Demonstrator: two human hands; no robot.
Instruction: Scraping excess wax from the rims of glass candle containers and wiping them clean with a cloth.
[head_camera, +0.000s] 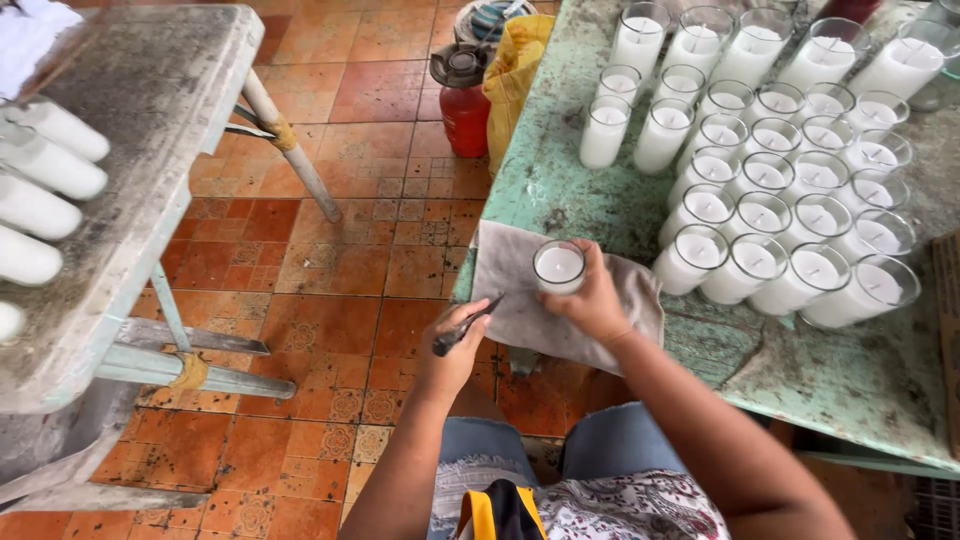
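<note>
At the lower centre of the frame, the person's right hand (592, 300) wraps its fingers around a glass candle (559, 267) filled with white wax, holding it upright over a grey cloth (520, 300) that lies draped across the near edge of the worn green table (560, 190). The left hand (455, 345) sits just left of it, closed in a pinch around a thin dark tool (465, 328) whose tip points up towards the candle glass without clearly touching it. To the right, filling the upper right of the frame, rows of similar white candles in glasses (790, 190) stand close together on the table. Beyond the table's far left corner, at the top centre, a red canister with a dark cap (464, 105) stands on the tiled floor (330, 290) beside a yellow bag (512, 70). At the left of the frame, a grey bench (130, 180) carries white candles without glasses (45, 180) lying on their sides.
</note>
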